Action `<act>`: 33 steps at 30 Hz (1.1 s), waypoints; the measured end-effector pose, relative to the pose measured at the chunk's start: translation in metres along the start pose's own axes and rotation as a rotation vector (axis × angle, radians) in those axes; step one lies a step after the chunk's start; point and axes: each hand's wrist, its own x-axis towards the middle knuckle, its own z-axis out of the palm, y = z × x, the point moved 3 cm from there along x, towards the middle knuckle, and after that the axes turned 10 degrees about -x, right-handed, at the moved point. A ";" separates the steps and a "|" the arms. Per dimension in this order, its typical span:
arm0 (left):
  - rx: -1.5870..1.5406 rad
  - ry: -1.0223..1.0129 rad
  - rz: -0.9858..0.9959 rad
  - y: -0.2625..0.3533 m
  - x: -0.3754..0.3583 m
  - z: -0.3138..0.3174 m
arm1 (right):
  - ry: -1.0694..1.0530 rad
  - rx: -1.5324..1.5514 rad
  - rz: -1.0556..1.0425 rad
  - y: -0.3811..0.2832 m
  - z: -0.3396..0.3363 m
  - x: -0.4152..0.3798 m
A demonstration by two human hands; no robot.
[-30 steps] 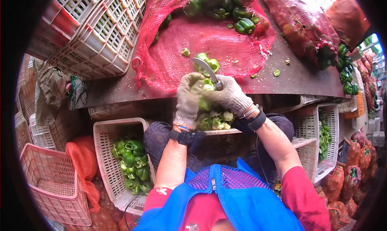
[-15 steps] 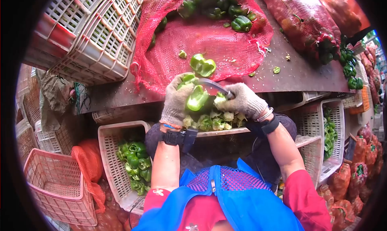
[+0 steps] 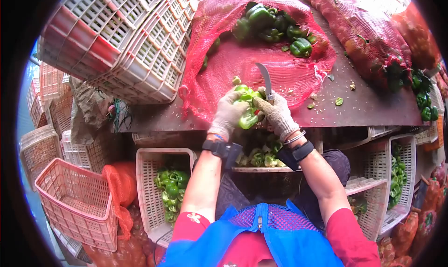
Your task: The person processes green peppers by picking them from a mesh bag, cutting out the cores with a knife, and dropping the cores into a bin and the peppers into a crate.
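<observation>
Both hands wear pale knitted gloves. My left hand [image 3: 229, 112] is closed around cut green pepper pieces [image 3: 248, 120] at the table's front edge. Close by on the right, my right hand [image 3: 277, 112] grips the wooden handle of a curved knife [image 3: 265, 78], its blade pointing up and away. The right fingers touch or nearly touch the pepper pieces. Behind the hands lies an open red mesh sack [image 3: 228, 66] with whole green peppers [image 3: 261, 19] at its far end. Below the hands, a container holds pale cut pepper tops [image 3: 259, 158].
Stacked white crates [image 3: 154, 48] stand at the left on the dark table [image 3: 345, 113]. A crate with green peppers [image 3: 171, 185] is at lower left, beside a pink crate [image 3: 74, 197]. More crates [image 3: 401, 173] stand right. A full mesh sack [image 3: 359, 29] lies upper right.
The view has shifted, moving the surroundings right and down. The knife has turned from lying across the pepper to pointing upward. The pepper pieces are now gathered between my hands.
</observation>
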 end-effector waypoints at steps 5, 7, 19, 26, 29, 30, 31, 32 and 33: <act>-0.301 0.022 -0.023 0.101 -0.120 -0.059 | -0.482 0.145 -0.108 -0.057 0.061 -0.069; -0.285 0.060 -0.061 0.126 -0.179 -0.093 | -0.665 0.075 -0.163 -0.079 0.083 -0.099; 1.195 0.066 0.297 0.119 -0.112 -0.116 | -0.078 0.058 0.191 -0.067 -0.013 -0.087; 1.642 0.198 0.490 0.085 0.141 -0.066 | 0.009 0.038 0.240 -0.070 -0.037 -0.074; 1.672 0.375 0.097 0.105 0.168 -0.086 | 0.059 0.034 0.274 -0.068 -0.044 -0.071; 1.643 0.355 0.061 0.110 0.171 -0.098 | 0.057 0.018 0.281 -0.068 -0.047 -0.069; 1.536 0.356 0.005 0.113 0.169 -0.103 | 0.052 0.008 0.289 -0.068 -0.048 -0.069; 1.542 0.371 -0.003 0.105 0.169 -0.110 | 0.048 -0.006 0.289 -0.068 -0.050 -0.069; 1.552 0.388 -0.007 0.102 0.165 -0.109 | 0.044 -0.018 0.286 -0.069 -0.052 -0.068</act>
